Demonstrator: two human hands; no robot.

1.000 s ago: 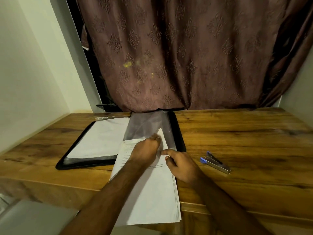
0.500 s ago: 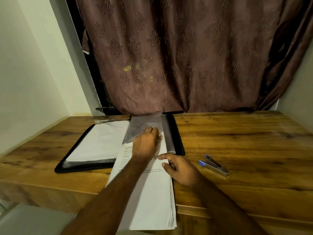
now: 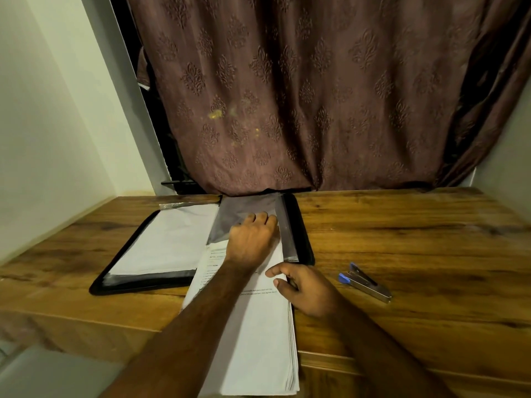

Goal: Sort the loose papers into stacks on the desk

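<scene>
Left grip (image 3: pixel 253 237) lies knuckles up on the far end of the paper stack (image 3: pixel 253 326), its fingers curled down where the sheets meet the grey plastic sleeve (image 3: pixel 244 209) of the open folder (image 3: pixel 298 225); whether those fingers pinch the sleeve, a sheet, or only press on them cannot be told, since the fingertips are hidden under the hand. Right grip (image 3: pixel 304 288) sits at the right edge of the same stack, thumb lying on the top sheet and fingers curled round the edge of the pile, holding it.

The paper stack runs from the folder's right half toward the near edge of the desk (image 3: pixel 402 239) and hangs over that edge a little; printed lines show on its top sheet near the left wrist. The black folder lies open toward the far left part of the desk, its left half carrying a white sheet (image 3: pixel 163 242) under clear plastic. A stapler (image 3: pixel 365 282) with a blue end lies on the bare wood to the right of the right hand, apart from the papers. Behind the far edge of the desk hangs a brown patterned curtain (image 3: pixel 301 96).
</scene>
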